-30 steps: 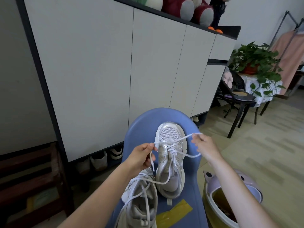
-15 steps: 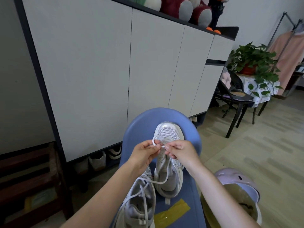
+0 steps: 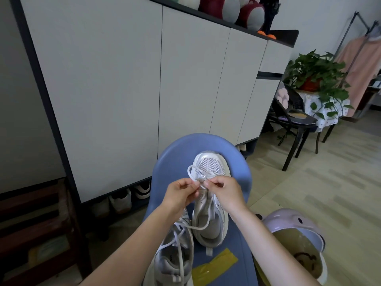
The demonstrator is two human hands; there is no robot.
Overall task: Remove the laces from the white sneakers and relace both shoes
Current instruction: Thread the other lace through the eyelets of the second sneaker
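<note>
On the blue chair seat [image 3: 177,153] stands one white sneaker [image 3: 210,201], toe toward 12 o'clock. The left hand [image 3: 181,195] and the right hand [image 3: 224,193] meet above its lower eyelets, each pinching the white lace [image 3: 191,171], which makes a small loop at 11 o'clock of the fingers. The second sneaker [image 3: 173,252] lies at 7 o'clock, touching the first one.

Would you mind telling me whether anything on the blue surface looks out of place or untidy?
A yellow strip of tape lies askew on the blue surface behind the far sneaker's heel. The near sneaker's lace trails loose. Both hands pinch the far sneaker's lace.
</note>
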